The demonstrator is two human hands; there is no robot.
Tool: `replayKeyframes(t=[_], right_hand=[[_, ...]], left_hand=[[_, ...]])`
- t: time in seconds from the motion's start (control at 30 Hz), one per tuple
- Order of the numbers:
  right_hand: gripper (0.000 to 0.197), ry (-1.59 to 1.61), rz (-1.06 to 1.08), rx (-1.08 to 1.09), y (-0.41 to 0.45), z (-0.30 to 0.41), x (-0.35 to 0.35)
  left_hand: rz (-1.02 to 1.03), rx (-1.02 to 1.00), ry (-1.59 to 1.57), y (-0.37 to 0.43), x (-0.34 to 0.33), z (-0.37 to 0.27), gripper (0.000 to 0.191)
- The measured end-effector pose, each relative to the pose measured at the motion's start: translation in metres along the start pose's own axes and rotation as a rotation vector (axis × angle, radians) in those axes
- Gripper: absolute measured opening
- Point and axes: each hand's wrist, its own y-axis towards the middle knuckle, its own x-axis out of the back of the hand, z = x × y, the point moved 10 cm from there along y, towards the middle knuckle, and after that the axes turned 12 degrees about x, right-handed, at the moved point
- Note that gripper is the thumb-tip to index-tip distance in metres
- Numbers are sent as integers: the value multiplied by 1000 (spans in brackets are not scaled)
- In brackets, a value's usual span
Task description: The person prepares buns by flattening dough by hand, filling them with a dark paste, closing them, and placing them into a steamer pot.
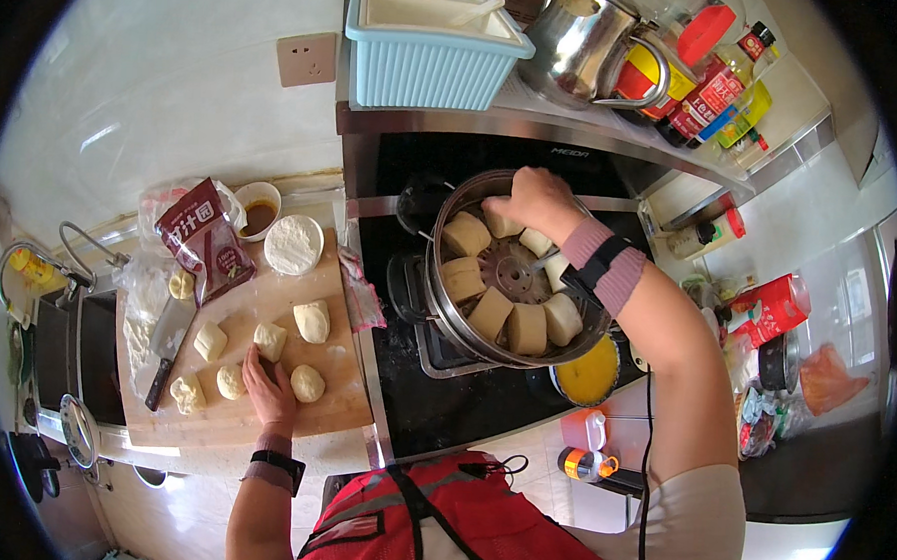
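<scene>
My right hand (538, 201) reaches over the far rim of a round metal steamer pot (447, 310) on the stove, its fingers at a pale dough piece (503, 221); whether they grip it, I cannot tell. Several cut dough pieces (527, 329) stand in a ring around the perforated steamer plate (519, 272). On the wooden board, my left hand (269, 388) touches the near side of a dough lump (269, 341); its fingertips are partly hidden. Other dough lumps (308, 383) lie around it. A cleaver (168, 343) rests at the board's left part.
A bowl of flour (294, 245), a bowl of brown liquid (260, 218) and a maroon packet (206, 239) are at the board's back. A bowl of yellow food (587, 370) sits close beside the pot. A steel kettle (579, 45) and sauce bottles (716, 89) stand on the shelf behind.
</scene>
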Motion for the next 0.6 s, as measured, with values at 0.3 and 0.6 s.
replayKeyframes(t=[0.3, 0.6], right_hand=[[47, 82, 25, 281, -5, 68, -24], [44, 62, -17, 346, 4, 60, -11]], left_hand=[[-3, 10, 6, 0, -1, 4, 52], [-14, 6, 3, 1, 1, -1, 50]])
